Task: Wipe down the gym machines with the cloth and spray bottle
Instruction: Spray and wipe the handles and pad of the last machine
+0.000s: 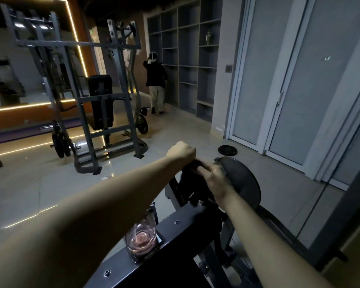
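Note:
A dark gym machine [181, 221] fills the lower middle of the head view, with a round weight plate [244, 179] on its right side. My left hand [182, 151] is closed in a fist on the machine's dark handle. Just right of it, my right hand [215, 179] presses a dark cloth [190, 169] against the same part. A clear spray bottle [141, 238] with pinkish liquid stands upright on the machine's black frame beam, under my left forearm.
A grey plate-loaded machine [104, 113] stands ahead on the left before a lit mirror. A loose weight plate [227, 150] lies on the tiled floor. Another person [156, 84] stands by grey shelves [187, 50]. White doors [279, 80] line the right side.

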Demonstrator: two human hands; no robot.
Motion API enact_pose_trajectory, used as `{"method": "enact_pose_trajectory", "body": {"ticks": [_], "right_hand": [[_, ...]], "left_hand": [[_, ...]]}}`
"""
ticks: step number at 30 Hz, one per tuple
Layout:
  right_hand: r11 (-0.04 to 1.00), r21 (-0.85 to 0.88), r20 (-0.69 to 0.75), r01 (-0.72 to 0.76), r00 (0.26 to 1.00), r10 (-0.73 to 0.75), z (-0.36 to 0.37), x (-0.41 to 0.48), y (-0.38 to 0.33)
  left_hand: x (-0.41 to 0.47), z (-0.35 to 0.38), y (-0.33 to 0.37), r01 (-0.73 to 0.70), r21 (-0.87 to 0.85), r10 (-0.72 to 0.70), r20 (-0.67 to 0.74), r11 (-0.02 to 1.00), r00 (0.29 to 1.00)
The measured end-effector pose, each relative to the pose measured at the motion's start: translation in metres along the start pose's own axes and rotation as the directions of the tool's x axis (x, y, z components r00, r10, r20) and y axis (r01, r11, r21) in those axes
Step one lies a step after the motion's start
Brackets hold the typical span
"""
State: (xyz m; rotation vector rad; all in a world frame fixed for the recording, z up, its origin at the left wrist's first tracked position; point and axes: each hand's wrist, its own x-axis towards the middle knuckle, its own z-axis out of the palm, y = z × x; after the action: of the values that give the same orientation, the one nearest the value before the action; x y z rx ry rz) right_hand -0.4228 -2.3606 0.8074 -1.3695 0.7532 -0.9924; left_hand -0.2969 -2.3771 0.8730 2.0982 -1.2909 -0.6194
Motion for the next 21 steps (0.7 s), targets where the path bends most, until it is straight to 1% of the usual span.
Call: {"method": "enact_pose_trajectory", "body": {"ticks": [1, 3, 4, 6, 7, 8, 9, 11, 12, 13, 14, 17, 18, 19, 20, 21], "right_hand": [[1.000, -0.009, 0.033, -0.016, 0.999, 0.017, 0.001, -0.001, 0.006], [0.999, -0.048, 0.050, -0.004, 0.999, 0.007, -0.005, 0.006, 0.016], [0.995, -0.101, 0.055, 0.026, 0.998, -0.021, -0.010, 0.013, 0.019], [0.954, -0.291, 0.075, 0.079, 0.995, -0.060, -0.018, 0.028, 0.024], [0.929, -0.358, 0.124, 0.095, 0.991, -0.054, -0.017, 0.033, 0.024], [0.914, -0.389, 0.181, 0.115, 0.982, -0.047, -0.014, 0.040, 0.027], [0.884, -0.449, 0.225, 0.132, 0.974, -0.031, -0.009, 0.044, 0.027], [0.760, -0.624, 0.280, 0.182, 0.960, -0.001, -0.002, 0.059, 0.027], [0.711, -0.672, 0.307, 0.204, 0.952, 0.017, -0.001, 0.066, 0.024], [0.687, -0.692, 0.341, 0.219, 0.939, 0.044, -0.001, 0.071, 0.021], [0.686, -0.689, 0.380, 0.234, 0.922, 0.067, -0.002, 0.076, 0.018], [0.754, -0.626, 0.501, 0.199, 0.844, 0.194, -0.005, 0.082, 0.004], [0.777, -0.601, 0.522, 0.186, 0.828, 0.206, -0.005, 0.082, 0.004], [0.778, -0.598, 0.515, 0.192, 0.836, 0.189, -0.005, 0.080, 0.005], [0.750, -0.620, 0.477, 0.228, 0.870, 0.129, -0.003, 0.077, 0.009], [0.687, -0.670, 0.411, 0.282, 0.911, 0.027, 0.000, 0.073, 0.017]], "left_hand": [[0.002, 0.003, 0.000, 0.025, -0.043, -0.025, -0.002, 0.999, 1.000], [0.005, 0.007, -0.001, 0.044, -0.092, -0.045, -0.007, 0.995, 0.999], [0.008, 0.008, -0.002, 0.044, -0.098, -0.044, -0.006, 0.994, 0.999], [0.015, 0.011, -0.004, 0.034, -0.106, -0.035, -0.006, 0.994, 0.999], [0.017, 0.012, -0.005, 0.031, -0.098, -0.033, -0.016, 0.995, 0.999], [0.019, 0.013, -0.006, 0.031, -0.090, -0.034, -0.030, 0.995, 0.999], [0.021, 0.015, -0.007, 0.031, -0.080, -0.034, -0.043, 0.996, 0.998], [0.025, 0.017, -0.008, 0.022, -0.056, -0.026, -0.065, 0.998, 0.998], [0.026, 0.018, -0.008, 0.014, -0.051, -0.018, -0.065, 0.999, 0.998], [0.027, 0.018, -0.009, 0.004, -0.046, -0.007, -0.065, 0.999, 0.998], [0.028, 0.019, -0.010, -0.004, -0.035, 0.001, -0.065, 0.999, 0.998], [0.034, 0.020, -0.011, -0.015, -0.021, 0.013, -0.070, 1.000, 0.997], [0.036, 0.021, -0.013, -0.019, -0.025, 0.017, -0.072, 1.000, 0.997], [0.035, 0.020, -0.013, -0.022, -0.025, 0.020, -0.072, 0.999, 0.997], [0.034, 0.020, -0.012, -0.023, -0.028, 0.021, -0.077, 0.999, 0.997], [0.034, 0.020, -0.012, -0.027, -0.035, 0.024, -0.083, 0.999, 0.996]]}}
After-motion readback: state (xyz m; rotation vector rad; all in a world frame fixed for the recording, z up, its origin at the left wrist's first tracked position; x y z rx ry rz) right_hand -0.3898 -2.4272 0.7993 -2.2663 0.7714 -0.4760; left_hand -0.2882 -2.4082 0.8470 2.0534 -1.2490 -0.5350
